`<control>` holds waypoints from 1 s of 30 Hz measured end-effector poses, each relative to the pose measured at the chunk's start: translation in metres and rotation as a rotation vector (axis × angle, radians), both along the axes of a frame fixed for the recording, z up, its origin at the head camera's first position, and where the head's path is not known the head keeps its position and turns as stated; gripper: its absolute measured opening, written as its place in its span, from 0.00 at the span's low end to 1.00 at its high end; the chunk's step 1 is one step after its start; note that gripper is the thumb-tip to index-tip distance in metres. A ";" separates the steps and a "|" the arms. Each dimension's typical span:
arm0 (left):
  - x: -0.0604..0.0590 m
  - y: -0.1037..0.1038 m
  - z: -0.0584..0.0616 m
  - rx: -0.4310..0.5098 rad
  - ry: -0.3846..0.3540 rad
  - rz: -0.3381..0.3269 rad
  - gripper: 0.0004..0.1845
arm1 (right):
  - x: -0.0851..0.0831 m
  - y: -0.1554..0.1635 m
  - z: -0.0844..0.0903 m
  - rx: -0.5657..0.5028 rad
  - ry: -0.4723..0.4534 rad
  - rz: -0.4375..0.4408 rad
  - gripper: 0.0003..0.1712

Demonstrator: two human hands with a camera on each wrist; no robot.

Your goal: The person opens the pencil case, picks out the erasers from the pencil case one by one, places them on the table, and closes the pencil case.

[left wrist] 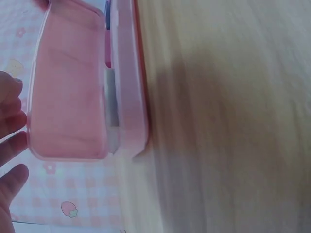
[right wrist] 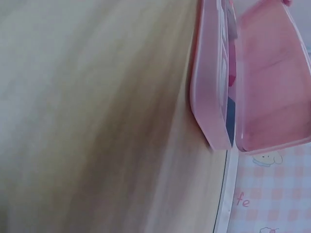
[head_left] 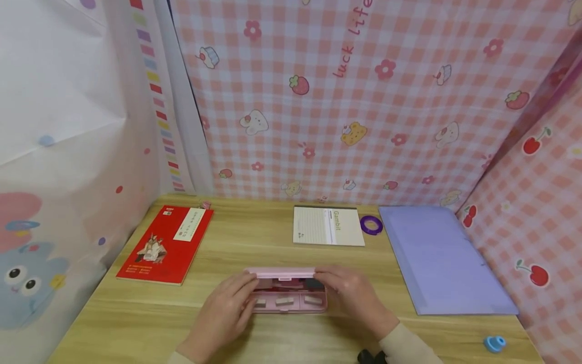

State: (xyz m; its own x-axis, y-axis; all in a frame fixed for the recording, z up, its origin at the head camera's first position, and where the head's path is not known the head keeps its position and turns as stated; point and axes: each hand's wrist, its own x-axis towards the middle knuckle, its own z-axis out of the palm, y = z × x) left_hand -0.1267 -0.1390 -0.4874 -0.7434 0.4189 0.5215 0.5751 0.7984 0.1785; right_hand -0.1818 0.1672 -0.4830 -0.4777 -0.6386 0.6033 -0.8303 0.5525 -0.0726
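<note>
A pink pencil case (head_left: 290, 302) lies before me with its lid (head_left: 282, 272) raised, showing the inside. Small pale blocks (head_left: 285, 301) sit in its front compartments, with a dark item and red items behind. My left hand (head_left: 223, 309) touches the lid's left end; in the left wrist view its fingertips (left wrist: 18, 119) meet the rim and the thumb stands apart. At the opposite end, my right hand (head_left: 354, 297) rests its fingers on the lid's corner. The right thumb is hidden in the head view.
A red booklet (head_left: 165, 245) lies at left. Behind the case are a white notepad (head_left: 328, 226) and a purple tape ring (head_left: 371, 225). A lilac folder (head_left: 445, 260) lies at right, with a small blue object (head_left: 494, 344) nearer. Something black (head_left: 370, 357) shows beside my right sleeve.
</note>
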 end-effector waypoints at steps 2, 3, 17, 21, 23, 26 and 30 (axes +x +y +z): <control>0.000 0.001 0.001 0.000 0.002 0.003 0.24 | -0.004 0.000 0.001 0.006 0.054 -0.015 0.18; 0.000 0.001 0.001 -0.004 -0.002 0.006 0.25 | -0.006 0.000 0.001 0.016 0.075 -0.028 0.19; -0.007 0.001 -0.025 -0.053 -0.350 0.143 0.52 | -0.023 0.000 -0.006 0.212 -0.094 -0.216 0.50; -0.015 -0.002 -0.035 -0.005 -0.428 0.175 0.54 | -0.028 0.000 -0.008 0.226 -0.149 -0.231 0.53; -0.019 -0.004 -0.038 0.018 -0.442 0.175 0.54 | -0.031 -0.001 -0.008 0.229 -0.161 -0.235 0.53; -0.023 -0.007 -0.039 0.027 -0.465 0.175 0.54 | -0.036 -0.003 -0.009 0.235 -0.173 -0.233 0.53; -0.026 -0.009 -0.037 0.024 -0.508 0.164 0.54 | -0.044 -0.006 -0.010 0.252 -0.186 -0.229 0.53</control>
State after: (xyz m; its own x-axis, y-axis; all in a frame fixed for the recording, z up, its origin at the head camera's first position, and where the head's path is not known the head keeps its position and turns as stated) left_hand -0.1522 -0.1483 -0.5247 -0.9594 0.2683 0.0868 0.2794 0.8626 0.4217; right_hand -0.2254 0.1611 -0.4929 -0.7114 -0.6202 0.3307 -0.6690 0.7417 -0.0481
